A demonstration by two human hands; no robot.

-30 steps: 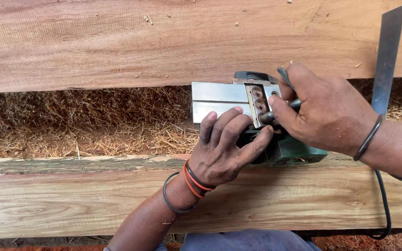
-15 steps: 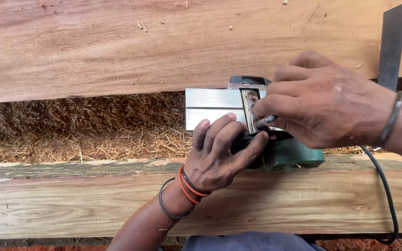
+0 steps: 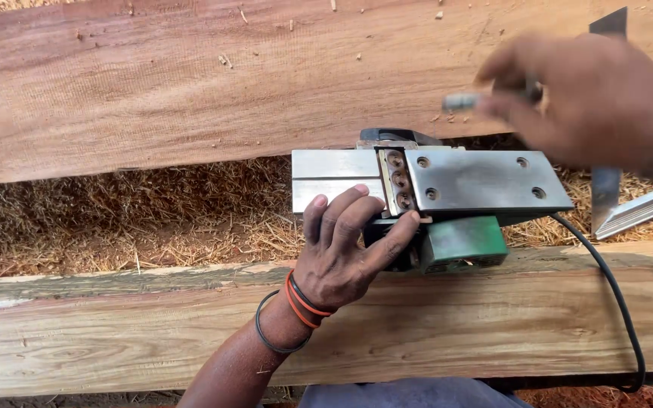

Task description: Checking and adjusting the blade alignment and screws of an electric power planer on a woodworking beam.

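A woodworking yard: rough planks (image 3: 190,98), wood shavings (image 3: 115,219), an upturned electric planer (image 3: 447,185).

light: bright, even daylight | shadows: soft | blur: right hand (image 3: 598,98) motion-smeared | rest: sharp

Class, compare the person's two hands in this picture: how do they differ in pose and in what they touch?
The left hand rests sharp and steady on the upturned electric planer, fingers on its metal base; the right hand is raised above the upper plank, blurred. The left hand holds no tool; the right hand grips a small metal tool. Both wrists wear bands.
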